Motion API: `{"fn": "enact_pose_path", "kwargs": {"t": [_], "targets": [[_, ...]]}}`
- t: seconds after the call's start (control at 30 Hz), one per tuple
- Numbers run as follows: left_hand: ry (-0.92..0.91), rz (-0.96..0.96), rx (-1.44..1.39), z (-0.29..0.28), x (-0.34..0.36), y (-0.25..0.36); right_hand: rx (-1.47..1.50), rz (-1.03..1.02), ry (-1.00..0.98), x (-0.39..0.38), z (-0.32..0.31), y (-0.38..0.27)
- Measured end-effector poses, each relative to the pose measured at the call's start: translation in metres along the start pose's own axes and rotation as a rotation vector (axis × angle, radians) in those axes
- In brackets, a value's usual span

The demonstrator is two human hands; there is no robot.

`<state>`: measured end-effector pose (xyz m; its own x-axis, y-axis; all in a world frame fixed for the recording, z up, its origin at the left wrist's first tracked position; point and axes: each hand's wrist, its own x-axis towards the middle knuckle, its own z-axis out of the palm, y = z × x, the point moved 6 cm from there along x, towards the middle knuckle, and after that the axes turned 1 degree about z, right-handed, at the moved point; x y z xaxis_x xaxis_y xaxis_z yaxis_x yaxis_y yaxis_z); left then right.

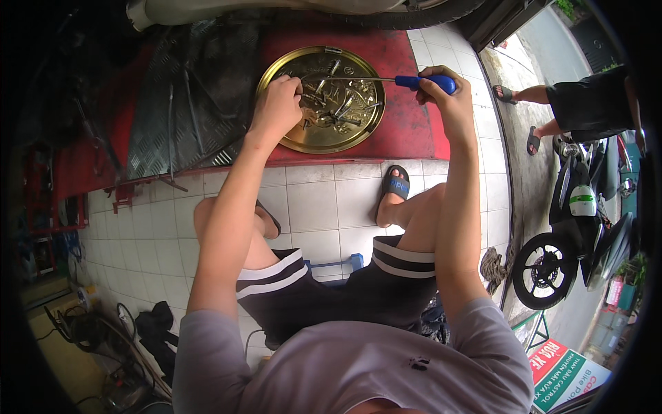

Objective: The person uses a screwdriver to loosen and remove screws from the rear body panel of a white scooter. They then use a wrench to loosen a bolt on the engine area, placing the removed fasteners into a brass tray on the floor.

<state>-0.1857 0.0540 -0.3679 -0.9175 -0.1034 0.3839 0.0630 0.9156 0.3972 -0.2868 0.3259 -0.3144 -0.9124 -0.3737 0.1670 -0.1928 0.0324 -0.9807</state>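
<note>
My right hand (447,96) is wrapped round the blue handle of a long-shafted screwdriver (376,79). Its thin metal shaft points left across a round gold-coloured tray (324,146). At the far end of the shaft, over the tray's left side, my left hand (279,103) is closed with its fingertips together. What those fingers hold, if anything, is hidden. Small loose metal parts (345,109) lie in the tray, several of them bolt-like. Beneath it is a red bench top (408,131).
Left of the tray, a dark chequered metal plate (155,131) carries thin rods. A tyre (441,15) overhangs the far edge. White tiles (314,196) cover the floor. On the right, another person (586,103) stands near a parked motorbike (545,270). Dark equipment (117,366) sits lower left.
</note>
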Motion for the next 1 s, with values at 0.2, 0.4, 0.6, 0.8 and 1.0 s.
{"fn": "enact_pose_path", "kwargs": {"t": [0.2,0.4,0.6,0.8,1.0], "targets": [[0.228,-0.390,-0.587,-0.010,-0.001,-0.052,0.290,-0.003,0.096,0.000,-0.011,0.003],[0.103,-0.210,-0.190,-0.013,-0.009,-0.037,0.289,0.000,0.242,0.001,-0.023,0.002],[-0.026,-0.066,-0.110,-0.001,-0.004,-0.005,0.036,-0.014,0.503,-0.001,-0.065,0.021],[-0.019,0.009,-0.114,-0.001,0.006,0.022,-0.557,-0.118,0.237,-0.002,-0.031,0.022],[0.022,0.098,-0.077,0.026,0.028,0.033,-0.798,0.128,-0.028,-0.015,0.010,0.047]]}}
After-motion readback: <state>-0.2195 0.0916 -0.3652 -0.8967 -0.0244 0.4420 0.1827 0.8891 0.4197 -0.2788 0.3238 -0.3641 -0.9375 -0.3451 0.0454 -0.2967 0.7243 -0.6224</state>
